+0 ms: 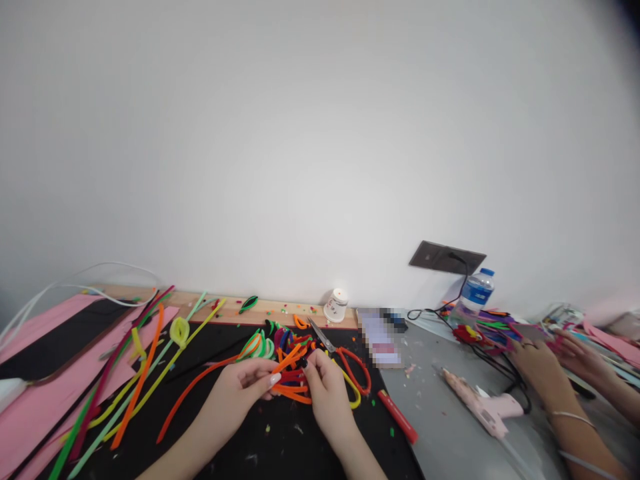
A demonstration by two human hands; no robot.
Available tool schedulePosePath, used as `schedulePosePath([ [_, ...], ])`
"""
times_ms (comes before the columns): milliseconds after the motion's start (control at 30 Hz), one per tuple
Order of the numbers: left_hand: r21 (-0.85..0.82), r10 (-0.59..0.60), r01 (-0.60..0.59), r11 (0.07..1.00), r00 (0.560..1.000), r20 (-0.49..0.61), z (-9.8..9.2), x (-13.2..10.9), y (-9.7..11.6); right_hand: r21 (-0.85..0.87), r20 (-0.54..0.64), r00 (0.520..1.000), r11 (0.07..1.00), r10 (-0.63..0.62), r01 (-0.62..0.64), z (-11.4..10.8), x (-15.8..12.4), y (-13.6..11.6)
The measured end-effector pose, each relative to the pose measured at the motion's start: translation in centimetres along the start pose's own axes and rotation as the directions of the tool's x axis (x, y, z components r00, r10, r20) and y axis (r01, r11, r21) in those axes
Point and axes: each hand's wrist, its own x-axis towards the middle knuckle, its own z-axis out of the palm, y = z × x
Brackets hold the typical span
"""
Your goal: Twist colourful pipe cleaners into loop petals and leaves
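Diffuse light, stretched edges, dark top-right corner

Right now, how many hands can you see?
4: the wearer's left hand and right hand at the orange strips; further right, a co-worker's nearer hand and farther hand.

A craft workshop, judging by the glue gun [483,405], scissors [324,336] and colourful pipe cleaners [141,373] on the worktops [435,427].

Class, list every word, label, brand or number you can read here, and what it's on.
No text can be read.
White cup: small marks, too blurred to read.
Bottle label: pale print on blue, too blurred to read.
Pixelated screen: nothing legible.
Red stick: any print is too small.
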Motion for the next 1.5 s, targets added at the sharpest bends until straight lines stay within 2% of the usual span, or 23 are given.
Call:
schedulePosePath([
  [233,-0.019,-0.004,0.003,1.000,1.000,-0.021,0.1,-0.1,0.2,0.229,-0.001,0.997,0.970,0.080,-0.078,-0.1,0.2,0.3],
  [467,-0.043,-0.014,0.011,0.999,0.997,-0.070,-0.7,0.2,-0.5,0.456,0.151,0.983,0.876,0.100,-0.159,0.3,0.3,1.0],
  [667,-0.077,-0.028,0.025,0.997,0.999,-0.045,-0.3,0.2,-0.1,0.567,0.146,0.979,0.799,0.140,-0.199,0.8,0.2,0.3],
  [867,-0.068,-0.029,0.028,0.997,0.999,-0.017,-0.2,-0.1,0.2,0.534,0.175,0.967,0.807,0.186,-0.252,0.9,0.1,0.4],
  [1167,-0.066,-0.031,0.030,0.997,0.999,-0.013,-0.2,-0.1,0.4,0.462,0.228,0.961,0.852,0.153,-0.246,0.3,0.2,0.3],
  [1300,-0.083,-0.026,0.026,0.996,1.000,-0.001,-0.2,0.0,0.5,0.447,0.199,0.968,0.865,0.153,-0.229,0.1,0.3,0.2],
  [1500,-0.061,-0.030,0.027,0.998,0.998,-0.050,-0.4,0.1,0.7,0.380,0.151,0.973,0.898,0.176,-0.221,-0.2,0.4,0.2],
])
